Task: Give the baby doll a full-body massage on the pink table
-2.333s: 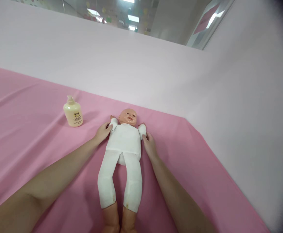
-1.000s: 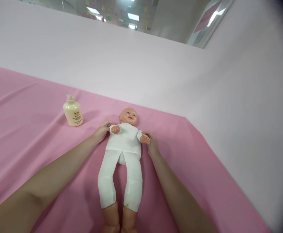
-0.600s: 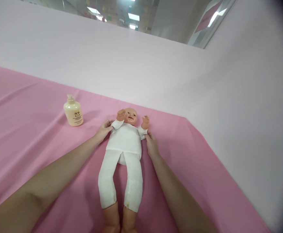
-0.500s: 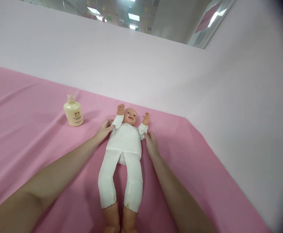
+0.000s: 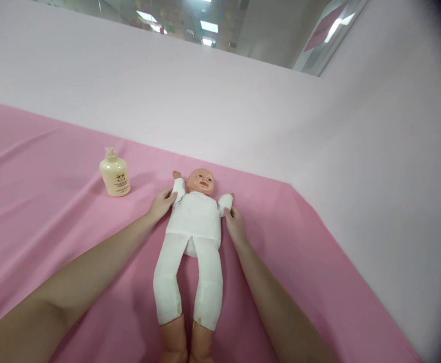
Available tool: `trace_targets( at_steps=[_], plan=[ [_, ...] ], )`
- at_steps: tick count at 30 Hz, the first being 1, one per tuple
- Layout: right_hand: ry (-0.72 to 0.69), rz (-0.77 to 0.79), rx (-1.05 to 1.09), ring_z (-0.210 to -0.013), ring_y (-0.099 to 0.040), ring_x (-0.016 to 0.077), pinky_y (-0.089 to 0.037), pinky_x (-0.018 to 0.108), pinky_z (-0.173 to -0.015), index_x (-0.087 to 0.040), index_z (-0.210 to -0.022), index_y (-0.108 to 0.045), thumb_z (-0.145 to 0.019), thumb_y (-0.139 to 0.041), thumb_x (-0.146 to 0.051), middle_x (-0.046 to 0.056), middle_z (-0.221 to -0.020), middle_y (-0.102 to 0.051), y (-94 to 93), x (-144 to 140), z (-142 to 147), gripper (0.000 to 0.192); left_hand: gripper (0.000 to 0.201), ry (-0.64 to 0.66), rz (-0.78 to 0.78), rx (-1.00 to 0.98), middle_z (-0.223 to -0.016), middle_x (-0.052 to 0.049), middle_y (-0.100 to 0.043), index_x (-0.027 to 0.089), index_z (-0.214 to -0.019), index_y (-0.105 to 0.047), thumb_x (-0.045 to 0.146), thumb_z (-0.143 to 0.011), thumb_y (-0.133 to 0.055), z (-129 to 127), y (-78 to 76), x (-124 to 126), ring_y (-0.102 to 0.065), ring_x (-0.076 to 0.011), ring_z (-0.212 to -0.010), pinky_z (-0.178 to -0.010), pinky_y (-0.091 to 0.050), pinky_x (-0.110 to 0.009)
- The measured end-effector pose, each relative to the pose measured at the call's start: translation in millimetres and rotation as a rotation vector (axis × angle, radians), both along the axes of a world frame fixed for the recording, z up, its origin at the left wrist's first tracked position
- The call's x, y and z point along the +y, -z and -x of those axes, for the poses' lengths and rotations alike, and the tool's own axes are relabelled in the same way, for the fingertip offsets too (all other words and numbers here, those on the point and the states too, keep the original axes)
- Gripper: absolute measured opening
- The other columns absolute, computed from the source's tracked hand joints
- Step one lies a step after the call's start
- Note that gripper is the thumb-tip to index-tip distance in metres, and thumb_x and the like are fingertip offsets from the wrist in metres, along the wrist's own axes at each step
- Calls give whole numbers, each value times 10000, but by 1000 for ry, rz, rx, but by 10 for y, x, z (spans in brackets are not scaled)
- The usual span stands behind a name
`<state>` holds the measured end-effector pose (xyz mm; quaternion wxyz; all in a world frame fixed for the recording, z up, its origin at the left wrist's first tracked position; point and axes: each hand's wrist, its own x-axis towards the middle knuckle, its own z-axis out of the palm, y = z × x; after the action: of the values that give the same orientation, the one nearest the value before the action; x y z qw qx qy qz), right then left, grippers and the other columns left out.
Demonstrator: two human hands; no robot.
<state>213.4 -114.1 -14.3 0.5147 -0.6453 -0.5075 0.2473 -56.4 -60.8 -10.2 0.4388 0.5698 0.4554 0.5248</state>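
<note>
A baby doll [image 5: 195,227] in a white suit lies on its back on a pink sheet [image 5: 54,227], head away from me and bare feet toward me. My left hand [image 5: 161,204] grips the doll's arm on the left side, which points up beside the head. My right hand [image 5: 234,224] grips the doll's other arm, pressed outward on the sheet. Both forearms reach in from the bottom of the view.
A cream pump bottle [image 5: 114,174] stands on the sheet left of the doll. A pale wall [image 5: 205,111] rises right behind the sheet and along its right edge. Glass with ceiling lights [image 5: 205,25] shows above the wall.
Over the earlier frames I brought the doll's arms in over its chest, lifted them beside its head, and now they lie spread outward on the sheet again.
</note>
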Motion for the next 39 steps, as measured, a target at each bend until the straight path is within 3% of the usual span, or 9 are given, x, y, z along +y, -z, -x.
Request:
trace_targets(
  at_steps=[7,13,19,29,32,35,39],
  plan=[
    [-15,2,-3,-754,-583,214,-428,318,-689,-189,-823,-645,-777,-533,-476,31,-785,-674,-32,-18,5,311,311,-31,-30,169,-825,-46,-682,164,-837,-674,428,-856,-509,2,-10,-11,-597,-218,-771,-719,-435,-323],
    [-21,6,12,-796,-590,229,-418,318,-705,-197,-819,-642,-759,-521,-484,44,-825,-687,-70,-34,33,317,289,-127,-140,237,-782,-75,-649,203,-638,-598,426,-814,-542,6,24,43,-569,-255,-830,-829,-417,-368],
    [-2,27,6,-742,-552,223,-389,320,-678,-215,-735,-588,-749,-521,-476,27,-752,-641,-104,-55,52,270,300,-152,-160,376,-738,-73,-606,221,-581,-541,383,-830,-498,45,73,87,-548,-257,-815,-864,-386,-386],
    [-20,3,30,-790,-596,230,-430,332,-725,-189,-829,-660,-752,-544,-422,35,-809,-686,-23,-14,8,272,329,-138,-106,371,-577,-24,-490,229,-522,-445,372,-812,-505,59,68,69,-497,-221,-671,-704,-348,-346],
    [-47,-31,144,-843,-624,225,-455,341,-785,-190,-916,-702,-725,-583,-389,30,-887,-725,41,22,-13,300,245,-117,-49,318,-590,-8,-508,217,-557,-480,330,-774,-502,48,52,45,-473,-189,-616,-646,-338,-327],
    [-90,-82,290,-875,-642,220,-478,348,-827,-213,-932,-721,-677,-631,-329,19,-908,-744,93,58,-20,295,119,-70,15,117,-672,-12,-582,193,-663,-586,283,-696,-516,38,35,33,-524,-186,-669,-653,-379,-316],
    [-146,-149,408,-918,-662,236,-505,384,-857,-241,-815,-720,-629,-664,-272,19,-898,-745,139,95,-43,196,218,-7,-55,-146,-864,-46,-669,182,-811,-678,263,-624,-599,31,4,21,-608,-218,-832,-772,-460,-348]
  ],
)
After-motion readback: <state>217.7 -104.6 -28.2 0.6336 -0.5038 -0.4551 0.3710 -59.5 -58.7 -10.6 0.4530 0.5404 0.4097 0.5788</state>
